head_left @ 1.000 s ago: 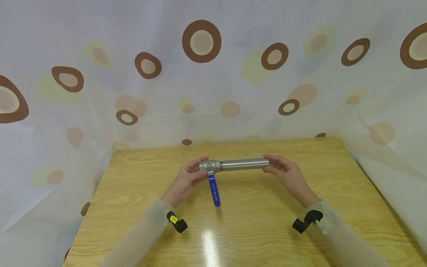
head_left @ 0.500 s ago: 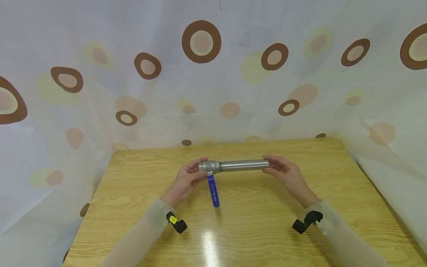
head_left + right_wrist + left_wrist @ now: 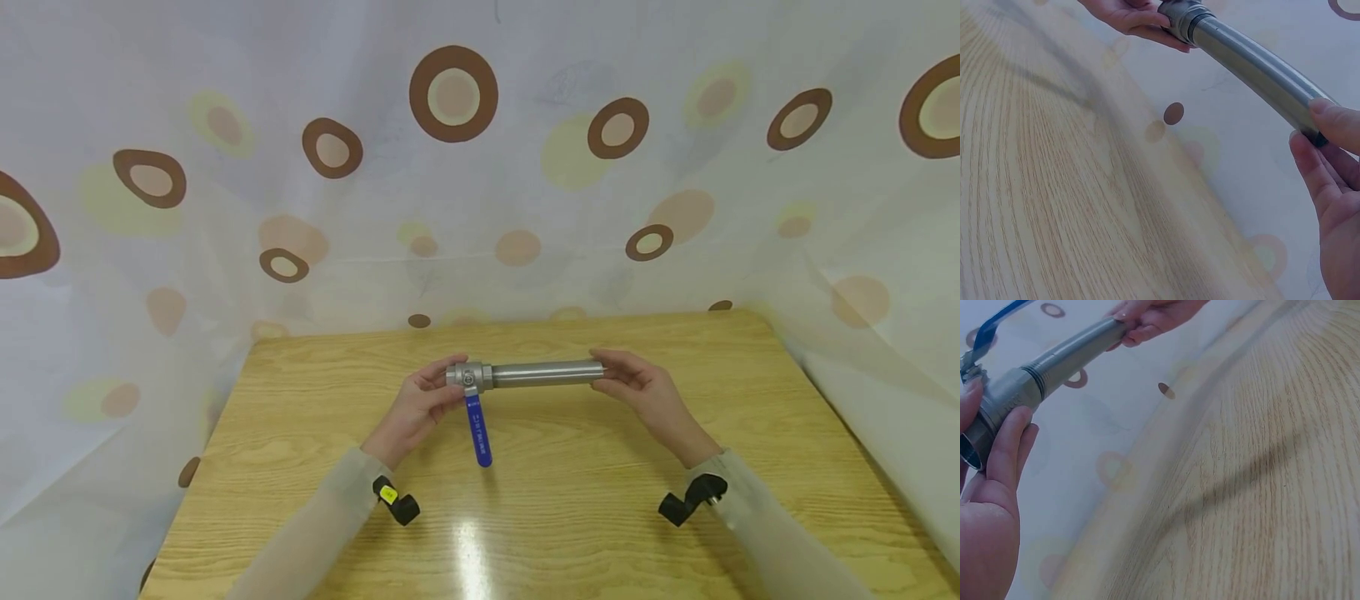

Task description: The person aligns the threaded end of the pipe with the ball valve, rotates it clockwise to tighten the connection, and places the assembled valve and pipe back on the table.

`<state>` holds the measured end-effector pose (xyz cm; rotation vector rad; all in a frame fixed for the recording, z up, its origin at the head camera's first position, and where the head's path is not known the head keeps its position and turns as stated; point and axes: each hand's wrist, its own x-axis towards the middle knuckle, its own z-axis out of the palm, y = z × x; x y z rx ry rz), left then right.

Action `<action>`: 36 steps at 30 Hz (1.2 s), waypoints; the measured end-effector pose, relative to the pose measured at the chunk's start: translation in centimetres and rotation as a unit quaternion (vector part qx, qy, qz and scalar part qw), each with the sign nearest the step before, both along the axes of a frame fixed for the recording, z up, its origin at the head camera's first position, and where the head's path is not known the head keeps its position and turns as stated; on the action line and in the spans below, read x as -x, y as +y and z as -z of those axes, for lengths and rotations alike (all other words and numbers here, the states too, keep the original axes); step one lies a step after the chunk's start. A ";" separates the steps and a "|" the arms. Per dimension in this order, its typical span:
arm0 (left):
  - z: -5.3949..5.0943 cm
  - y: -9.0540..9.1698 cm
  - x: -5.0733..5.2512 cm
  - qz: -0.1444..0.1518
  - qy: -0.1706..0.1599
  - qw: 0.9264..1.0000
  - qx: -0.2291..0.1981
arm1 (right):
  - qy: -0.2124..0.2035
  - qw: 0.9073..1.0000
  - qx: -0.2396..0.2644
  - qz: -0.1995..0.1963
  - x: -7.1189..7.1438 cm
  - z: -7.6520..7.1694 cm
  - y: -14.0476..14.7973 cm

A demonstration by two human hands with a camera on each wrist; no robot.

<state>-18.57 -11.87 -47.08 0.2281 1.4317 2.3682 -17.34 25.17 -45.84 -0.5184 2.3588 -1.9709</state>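
Observation:
A metal ball valve (image 3: 474,377) with a blue lever handle (image 3: 478,429) is joined to a straight steel pipe (image 3: 547,373). My left hand (image 3: 416,408) grips the valve body at its left end, thumb in front and fingers behind. At the pipe's far right end, my right hand (image 3: 648,398) pinches it between thumb and fingers. Both hands hold the piece roughly level above the table, the lever pointing toward me. In the left wrist view, threads (image 3: 1036,381) show where the pipe enters the valve, and the valve's outer end is an open bore.
Beneath the hands lies a wood-grain table (image 3: 570,517), with the piece's shadow on it in both wrist views. A white sheet (image 3: 517,200) patterned with brown and yellow rings hangs behind and at both sides. Each sleeve carries a black wrist camera (image 3: 397,502).
The valve and pipe have shifted very slightly left and the lever's tip is a touch lower. Both hands keep the same hold.

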 end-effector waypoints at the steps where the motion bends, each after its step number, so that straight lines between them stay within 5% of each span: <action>1: 0.0 0.0 0.0 0.000 0.001 1.000 0.000 | 0.002 1.000 0.002 -0.001 0.0 0.0 0.0; 36: 0.1 0.0 0.2 0.001 0.004 1.000 -0.009 | 0.004 1.000 -0.009 0.000 0.1 -0.3 -0.1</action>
